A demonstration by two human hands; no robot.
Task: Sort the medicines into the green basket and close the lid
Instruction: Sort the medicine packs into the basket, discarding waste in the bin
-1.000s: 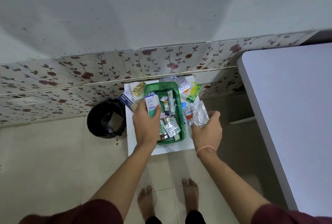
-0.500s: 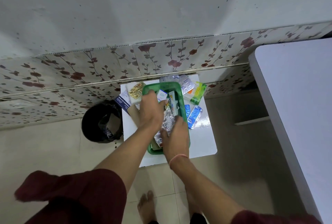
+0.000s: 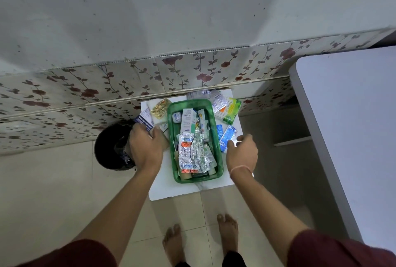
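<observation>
The green basket (image 3: 195,141) sat lidless on the small white bench (image 3: 188,189) against the floral-tiled wall, packed with boxes, tubes and a heap of silver blister strips (image 3: 194,152) lying on top at its near end. Half a second before, both hands had been inside the basket pressing those strips down; now both had come out to its sides.

The left hand (image 3: 146,149) had moved to the left of the basket, its fingers curled over the blue-and-white medicine box (image 3: 144,120) at the bench's left edge, touching it; whether the grip had closed on the box could not be told. Beside that box lay a pack of golden capsules (image 3: 159,108).

The right hand (image 3: 242,153) had swung out to the right of the basket, its grip released, fingers spread loosely and reaching at the blue tablet strips (image 3: 227,136) without holding them. Behind those strips lay a green-and-white box (image 3: 230,111) and more silver strips (image 3: 218,102), all outside the basket.

A black bin (image 3: 113,146) stood on the floor left of the bench.
</observation>
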